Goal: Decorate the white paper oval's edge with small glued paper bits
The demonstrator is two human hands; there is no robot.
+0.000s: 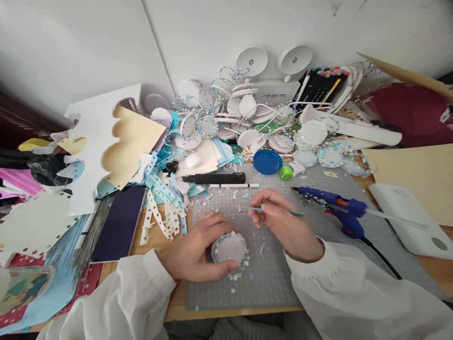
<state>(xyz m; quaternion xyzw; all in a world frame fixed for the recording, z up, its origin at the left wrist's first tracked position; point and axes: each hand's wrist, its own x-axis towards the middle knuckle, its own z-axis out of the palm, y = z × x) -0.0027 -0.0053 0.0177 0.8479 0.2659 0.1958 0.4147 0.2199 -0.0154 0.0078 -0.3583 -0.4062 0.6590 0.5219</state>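
- Clamping a round, star-trimmed white piece (228, 249) in the left hand (200, 248), pressing thumb on near edge and fingers on far edge.
- Holding that piece over the near side of the gray cutting mat (272, 293).
- Gripping green tweezers (296, 213) in the right hand (278, 219), pointing their parted tips leftward.
- Noting loose stars (232, 290) nearby, a blue glue gun (352, 208) to the right, a blue lid (267, 162) and black cutter (219, 178) farther back.

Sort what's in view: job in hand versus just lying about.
Apparently in use: tweezers in right hand, star-edged white disc in left hand, loose stars, cutting mat, probably glue gun.

Likely just lying about: markers, white pen, black cutter, dark flat device.
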